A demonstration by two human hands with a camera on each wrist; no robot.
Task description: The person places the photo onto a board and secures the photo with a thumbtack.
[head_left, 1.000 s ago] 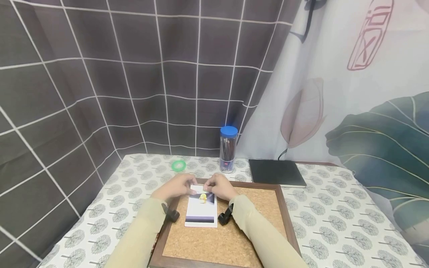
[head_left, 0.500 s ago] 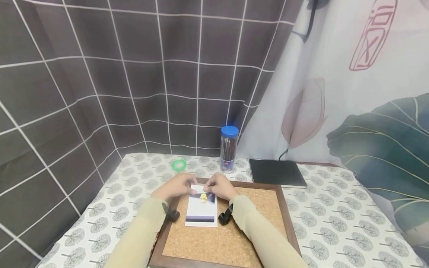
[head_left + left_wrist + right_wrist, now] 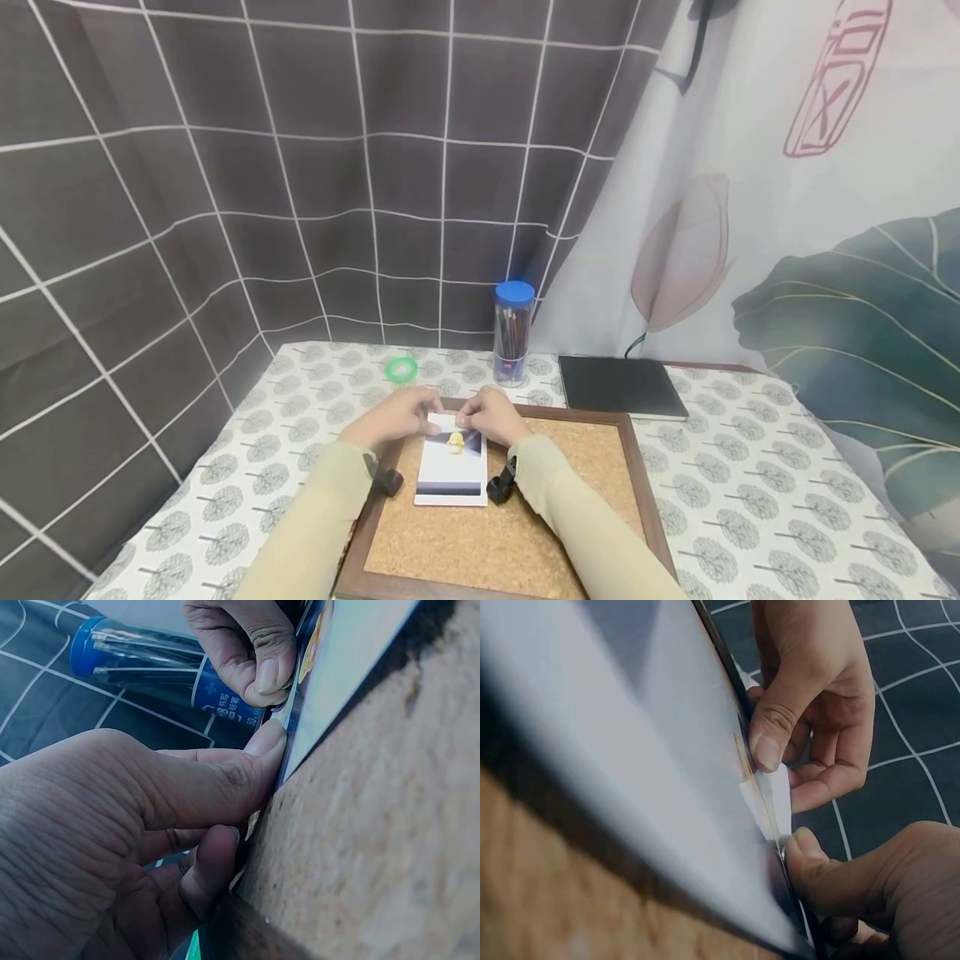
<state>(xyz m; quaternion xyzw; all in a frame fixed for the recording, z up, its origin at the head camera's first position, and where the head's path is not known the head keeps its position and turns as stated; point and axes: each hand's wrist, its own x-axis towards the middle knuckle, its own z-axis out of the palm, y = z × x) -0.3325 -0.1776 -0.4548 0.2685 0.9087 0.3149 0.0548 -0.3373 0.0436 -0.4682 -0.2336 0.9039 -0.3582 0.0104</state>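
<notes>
A white-bordered picture card with a yellow figure on it lies over the left part of a wood-framed cork board. Both hands are at the card's far edge. My left hand pinches it near the far left corner, thumb on the printed face in the right wrist view. My right hand pinches the same edge a little to the right, its thumb right at the rim. Between the two thumbs a thin whitish strip sticks out past the edge. The fingers behind the card are partly hidden.
Behind the board stands a clear tube of pens with a blue lid. A green ring-shaped roll lies at the back left, a flat black pad at the back right. A patterned cloth covers the table.
Both hands keep their place at the card's far edge. The right wrist has shifted very slightly left, and the card's near edge appears a touch higher in the head view.
</notes>
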